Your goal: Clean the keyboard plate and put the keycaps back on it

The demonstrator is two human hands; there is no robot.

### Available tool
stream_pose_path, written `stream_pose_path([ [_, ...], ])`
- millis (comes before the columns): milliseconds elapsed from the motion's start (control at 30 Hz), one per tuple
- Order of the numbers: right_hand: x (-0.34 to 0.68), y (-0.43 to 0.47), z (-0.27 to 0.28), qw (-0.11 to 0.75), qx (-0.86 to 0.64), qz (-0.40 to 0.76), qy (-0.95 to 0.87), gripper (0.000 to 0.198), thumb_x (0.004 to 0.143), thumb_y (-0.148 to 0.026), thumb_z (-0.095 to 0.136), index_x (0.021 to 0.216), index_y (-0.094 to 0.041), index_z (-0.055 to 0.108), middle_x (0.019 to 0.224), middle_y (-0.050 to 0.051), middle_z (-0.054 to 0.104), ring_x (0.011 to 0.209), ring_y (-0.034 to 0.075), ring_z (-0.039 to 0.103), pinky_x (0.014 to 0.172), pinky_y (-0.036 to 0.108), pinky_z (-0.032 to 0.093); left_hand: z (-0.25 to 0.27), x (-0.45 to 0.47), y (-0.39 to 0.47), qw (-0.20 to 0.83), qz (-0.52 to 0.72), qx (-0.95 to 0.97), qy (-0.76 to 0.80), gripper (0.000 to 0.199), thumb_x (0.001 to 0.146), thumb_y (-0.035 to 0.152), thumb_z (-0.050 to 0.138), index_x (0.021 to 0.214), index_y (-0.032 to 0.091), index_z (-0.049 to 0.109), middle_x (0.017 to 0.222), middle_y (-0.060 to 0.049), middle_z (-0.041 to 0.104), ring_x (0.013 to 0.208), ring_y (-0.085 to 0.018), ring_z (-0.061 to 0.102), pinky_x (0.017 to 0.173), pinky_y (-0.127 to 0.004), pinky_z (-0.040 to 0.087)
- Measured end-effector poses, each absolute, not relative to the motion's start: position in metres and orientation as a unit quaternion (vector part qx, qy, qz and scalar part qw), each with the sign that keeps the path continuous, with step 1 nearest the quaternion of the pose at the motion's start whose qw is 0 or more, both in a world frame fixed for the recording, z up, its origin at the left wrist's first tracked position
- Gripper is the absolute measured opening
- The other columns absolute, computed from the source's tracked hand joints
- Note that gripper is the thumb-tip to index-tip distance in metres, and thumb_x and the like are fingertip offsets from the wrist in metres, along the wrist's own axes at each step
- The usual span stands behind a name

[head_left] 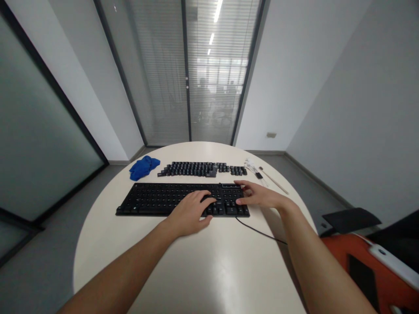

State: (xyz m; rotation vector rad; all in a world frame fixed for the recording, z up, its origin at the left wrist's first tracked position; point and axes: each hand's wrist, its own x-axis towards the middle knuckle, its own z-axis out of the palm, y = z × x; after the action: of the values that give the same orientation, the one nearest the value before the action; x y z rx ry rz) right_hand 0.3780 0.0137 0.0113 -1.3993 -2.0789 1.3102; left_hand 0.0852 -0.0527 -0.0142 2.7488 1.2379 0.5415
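Partly beneath both hands (190,211) lies the black keyboard (157,197).

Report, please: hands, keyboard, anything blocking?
Left hand over front edge of keyboard; right hand at right end. Keyboard flat on table. Keycaps beyond, not obstructing.

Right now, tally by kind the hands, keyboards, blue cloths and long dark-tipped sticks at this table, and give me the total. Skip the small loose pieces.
Hands: 2 (left hand, right hand)
Keyboard: 1
Blue cloth: 1
Long dark-tipped stick: 1
Total: 5
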Motion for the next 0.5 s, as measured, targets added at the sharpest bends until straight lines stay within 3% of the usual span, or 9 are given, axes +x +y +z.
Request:
stream_pose_path([
  [267,0.3821,0.0193,0.0058,0.142,-0.501,0.435,-0.734,0.099,0.075,-0.047,0.081,0.154,-0.012,0.034,0.11,0.013,0.069,0.1,0.026,0.066,0.093,0.041,0.053,-0.0146,0.085,-0.0531,0.039,0.181,0.897,0.402,0.048,0.088,0.031,0.063,0.135,0.022,0.054,0.143,-0.011,0.051,0.131,-0.03,0.048,0.113,-0.048,0.039],
  [500,0.3816,0.0181,0.0061,0.139,-0.5,0.415,-0.747,0.099,0.072,-0.045,0.081,0.153,-0.012,0.035,0.113,0.014,0.067,0.095,0.024,0.065,0.089,0.04,0.053,-0.0156,0.0848,-0.0529,0.038,0.185,0.896,0.402,0.049,0.088,0.03,0.063,0.135,0.023,0.054,0.143,-0.011,0.051,0.131,-0.031,0.048,0.112,-0.049,0.04],
])
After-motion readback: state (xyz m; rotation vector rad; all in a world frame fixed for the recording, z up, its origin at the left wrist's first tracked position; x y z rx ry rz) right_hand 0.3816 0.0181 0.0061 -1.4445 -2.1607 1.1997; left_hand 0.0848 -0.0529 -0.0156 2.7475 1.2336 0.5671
